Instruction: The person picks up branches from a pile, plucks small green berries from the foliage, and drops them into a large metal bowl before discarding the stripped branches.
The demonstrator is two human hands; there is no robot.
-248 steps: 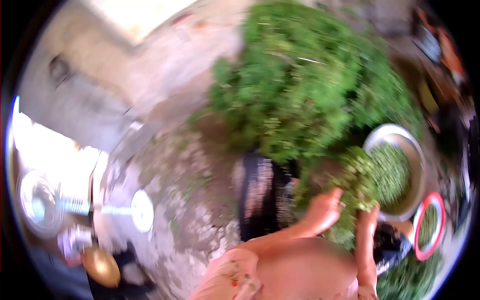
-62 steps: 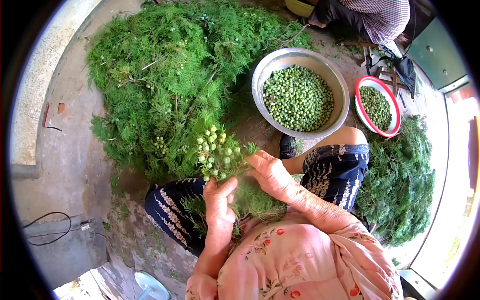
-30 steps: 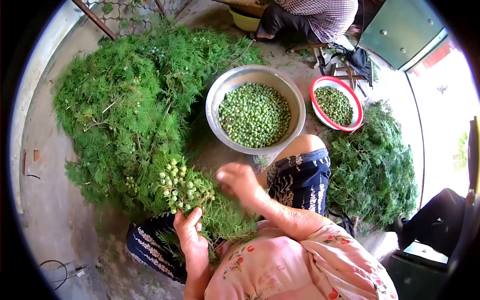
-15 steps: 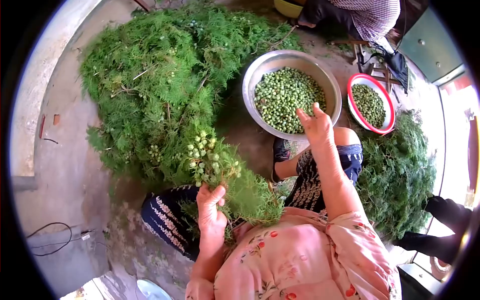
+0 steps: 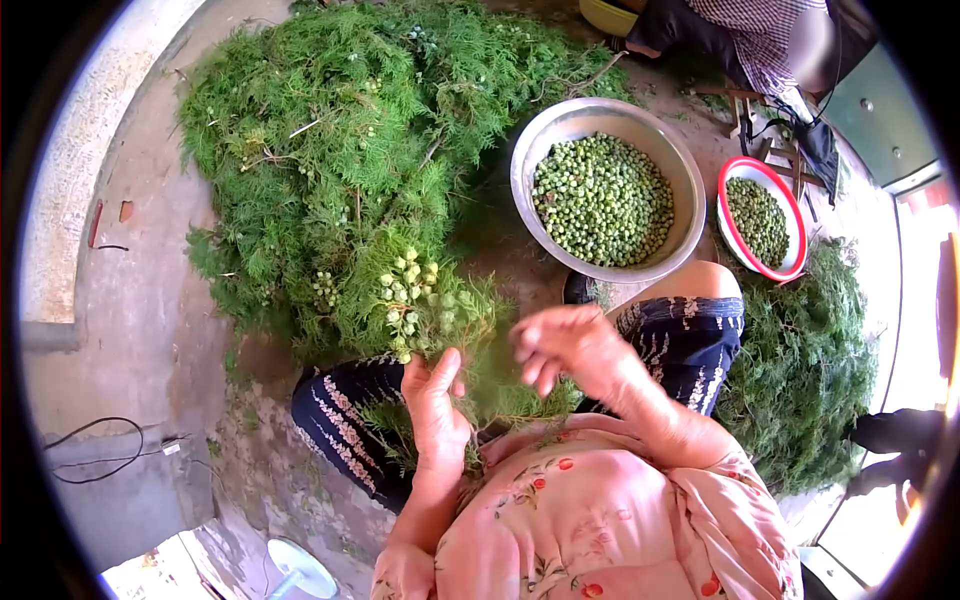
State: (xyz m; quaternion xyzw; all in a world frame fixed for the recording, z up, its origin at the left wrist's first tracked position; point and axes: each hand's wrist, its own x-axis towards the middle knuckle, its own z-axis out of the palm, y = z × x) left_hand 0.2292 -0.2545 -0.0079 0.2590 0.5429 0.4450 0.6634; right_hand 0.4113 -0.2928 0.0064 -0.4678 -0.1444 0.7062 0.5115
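Observation:
My left hand (image 5: 437,410) is closed around the stem of a feathery evergreen branch (image 5: 465,345), over my lap. A cluster of pale green cones (image 5: 408,292) stands out on it just above my thumb. Slightly smeared by motion, my right hand (image 5: 575,350) hovers to the right of the branch, apart from it, fingers loosely bent and spaced, with nothing visible in them. Beyond it stands a large metal basin (image 5: 522,185) holding many loose green cones (image 5: 605,200).
A big heap of cut evergreen branches (image 5: 310,170) covers the floor ahead and left. On the right, a red-rimmed bowl (image 5: 722,200) of cones stands near another branch pile (image 5: 800,370). A person in a checked top (image 5: 760,40) sits at the upper right, beside a yellow container (image 5: 608,17).
My right hand has come from above the metal basin down and left towards the branch. My left hand keeps its hold on the branch. The whole view has shifted slightly.

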